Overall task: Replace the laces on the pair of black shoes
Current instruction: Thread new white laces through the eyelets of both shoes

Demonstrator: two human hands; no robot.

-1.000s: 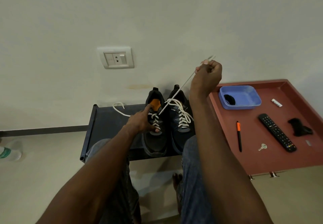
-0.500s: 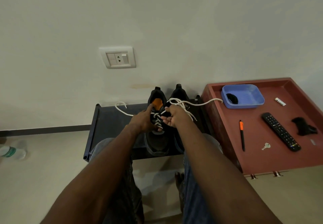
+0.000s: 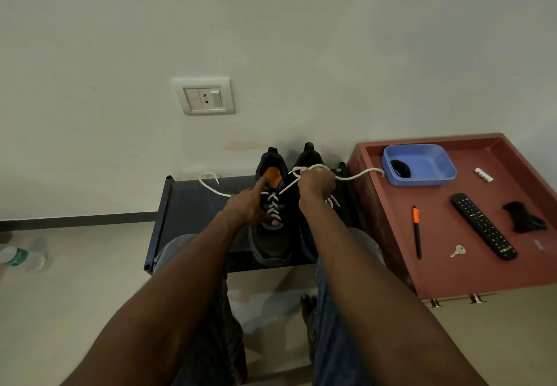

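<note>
A: Both black shoes sit side by side on the dark low rack (image 3: 193, 204) against the wall; the lacing is underway on the left shoe (image 3: 271, 229), with white crossings running partway up and the orange tongue bare above them.

B: The left hand (image 3: 250, 206) rests on that shoe, fingers laid fairly straight along the eyelet side, steadying rather than gripping; the right hand (image 3: 316, 183) has its fingers curled round the white lace (image 3: 358, 176), drawing it up and across from the crossings.

A: The loose tail trails off to the right, reaching the edge of the red tray (image 3: 452, 265) near the blue tub (image 3: 422, 165); the other end lies on the rack to the left.

B: The right shoe (image 3: 307, 159) looks laced already, though the arm hides most of it; so this reads as a mid-lacing step, probably snugging a row; next the tip wants finding and feeding through the following eyelet.

A: And the left hand should keep the shoe from sliding as the lace tightens.
</note>
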